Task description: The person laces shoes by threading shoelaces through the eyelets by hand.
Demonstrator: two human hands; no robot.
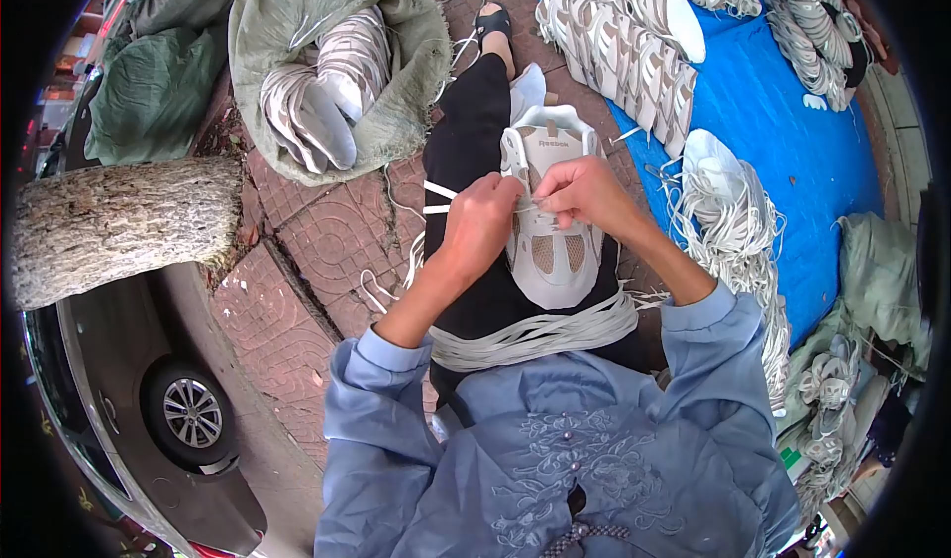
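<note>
A white and beige shoe upper (560, 271) lies on my lap, its tongue end pointing away from me. Over its left eyelet edge, my left hand (483, 216) is closed in a pinch with a white shoelace (440, 197) running out to its left. My right hand (584, 194) pinches at the middle of the upper, close to the left hand, on a thin stretch of lace. What sits between the fingertips is partly hidden. A bundle of white laces (540, 338) rests across my lap behind the upper.
A green-grey sack (406, 53) at upper left holds stacked shoe uppers (352, 62). On the blue tarp (827, 186) to the right lie rows of uppers (634, 43) and a laced pile (728, 211). A tree trunk (129, 223) and a parked car (129, 390) stand left.
</note>
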